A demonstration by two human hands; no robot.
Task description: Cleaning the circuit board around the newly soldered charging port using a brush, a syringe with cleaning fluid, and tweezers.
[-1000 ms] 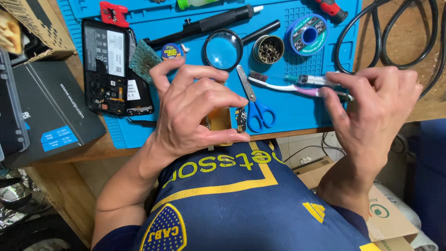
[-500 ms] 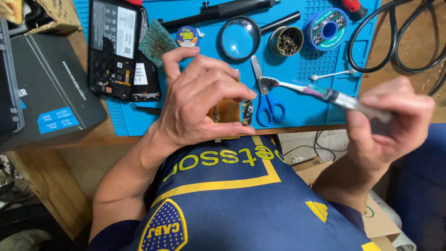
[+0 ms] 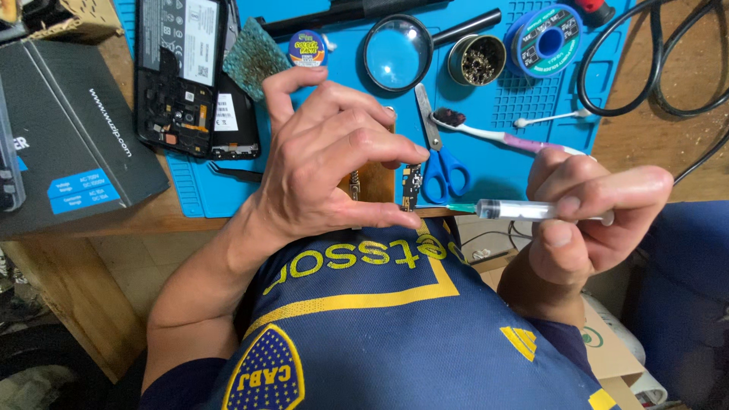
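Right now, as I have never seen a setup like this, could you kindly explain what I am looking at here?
This is one view from a camera worn on a person's head, looking down at their own two bare hands over a blue work mat on a wooden bench. The left hand pinches a small circuit board at the mat's edge. The right hand holds a clear syringe, its tip pointing at that board. On the mat lie an opened phone, a magnifying glass, blue scissors, a toothbrush and a solder spool.

Small circuit board (image 3: pixel 411 184) stands upright at the desk edge, pinched by the left hand (image 3: pixel 330 163); clear syringe (image 3: pixel 515 209) lies level in the right hand (image 3: pixel 588 216), green tip touching the board.
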